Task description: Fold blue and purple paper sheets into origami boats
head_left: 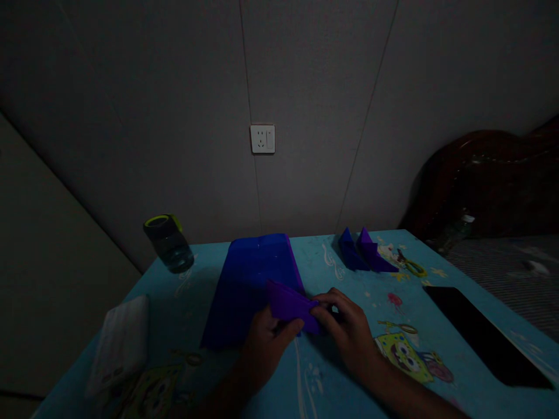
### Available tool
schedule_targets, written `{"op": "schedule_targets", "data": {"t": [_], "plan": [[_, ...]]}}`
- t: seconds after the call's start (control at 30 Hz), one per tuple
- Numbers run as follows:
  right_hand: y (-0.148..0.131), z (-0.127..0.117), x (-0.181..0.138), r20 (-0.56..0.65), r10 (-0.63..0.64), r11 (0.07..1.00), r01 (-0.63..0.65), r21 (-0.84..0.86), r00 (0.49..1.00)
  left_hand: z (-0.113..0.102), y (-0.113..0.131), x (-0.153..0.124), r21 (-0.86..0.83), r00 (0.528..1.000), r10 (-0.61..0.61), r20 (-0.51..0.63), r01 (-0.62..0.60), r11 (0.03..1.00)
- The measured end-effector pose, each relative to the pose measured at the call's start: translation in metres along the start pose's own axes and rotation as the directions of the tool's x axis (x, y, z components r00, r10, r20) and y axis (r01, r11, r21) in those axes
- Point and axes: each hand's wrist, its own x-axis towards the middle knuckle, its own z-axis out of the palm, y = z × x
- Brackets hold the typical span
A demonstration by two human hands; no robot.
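A folded piece of purple paper (pixel 288 302) is held up between my two hands, above the front right part of a blue sheet stack (pixel 248 279). My left hand (pixel 268 340) grips its lower left side, thumb in front and the other fingers behind it. At its right end my right hand (pixel 343 323) pinches the edge between thumb and fingers. Two folded paper boats, one blue (pixel 349 250) and one purple (pixel 371 250), stand side by side toward the back right of the table.
A tumbler (pixel 170 244) stands at the back left, with a white pack (pixel 122 337) in front of it. Yellow-handled scissors (pixel 413 266) lie right of the boats. A flat black object (pixel 484 334) lies along the right side of the patterned tablecloth (pixel 349 378). Behind is a wall socket (pixel 262 139).
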Motion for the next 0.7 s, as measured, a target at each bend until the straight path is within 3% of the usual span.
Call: {"op": "schedule_targets", "data": {"t": [0.13,0.23,0.4,0.57,0.7], "plan": [[-0.001,-0.001,0.005,0.082,0.157,0.985,-0.162,0.056,0.984,0.002,0.009,0.002,0.034,0.995,-0.03,-0.097,0.034,0.999],[-0.002,-0.002,0.01,0.185,0.217,0.973,-0.229,0.043,0.959,0.0,0.014,0.001,0.07,0.994,-0.031,-0.105,0.039,0.997],[0.003,-0.002,0.013,0.226,0.242,0.97,-0.239,-0.041,0.944,0.0,0.007,0.0,0.14,0.997,-0.02,-0.081,0.031,0.99],[0.007,-0.006,0.013,0.262,0.241,0.97,-0.242,-0.031,0.935,0.001,0.008,0.001,0.279,0.986,0.012,-0.166,0.036,0.96],[0.007,-0.012,0.016,0.375,0.234,0.968,-0.252,-0.003,0.897,-0.009,0.006,0.007,0.166,0.961,0.033,-0.275,0.014,0.986]]}}
